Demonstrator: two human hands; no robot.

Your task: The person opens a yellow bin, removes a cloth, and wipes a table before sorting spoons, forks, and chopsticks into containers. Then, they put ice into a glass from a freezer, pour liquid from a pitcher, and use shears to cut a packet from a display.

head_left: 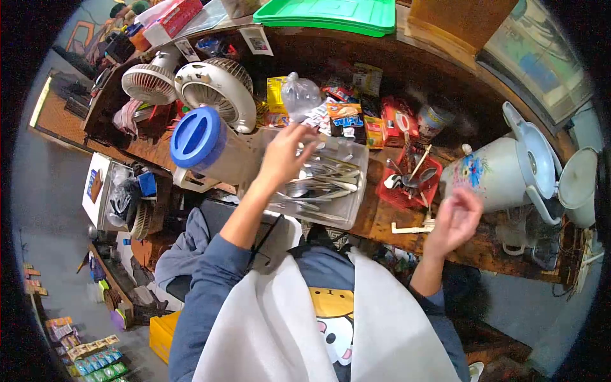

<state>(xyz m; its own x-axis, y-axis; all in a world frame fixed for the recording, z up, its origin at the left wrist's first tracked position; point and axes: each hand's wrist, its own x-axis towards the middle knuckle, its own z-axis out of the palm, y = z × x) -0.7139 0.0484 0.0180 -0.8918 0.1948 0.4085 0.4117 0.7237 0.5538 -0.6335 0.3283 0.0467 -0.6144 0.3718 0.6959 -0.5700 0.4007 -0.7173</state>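
My left hand (283,158) hovers at the left side of a clear plastic tray (356,207). Its fingers are apart and slightly bent, with nothing visible in them. Inside the tray lie many pieces of metal cutlery (324,178), mostly spoons and forks. My right hand (453,223) is raised in front of a floral-patterned pitcher (493,169), a little blurred, fingers loosely curled and apart, with nothing visible in it. Left of that hand stands a red basket (407,191) with spoons and sticks in it. Beside my left hand is a clear jug with a blue lid (197,137).
Two white fans (216,89) stand at the back left. Snack packets (347,118) and a knotted plastic bag (299,97) lie behind the tray. A white cord or plug (414,228) rests at the table's front edge. A green tray (328,14) sits on the upper ledge.
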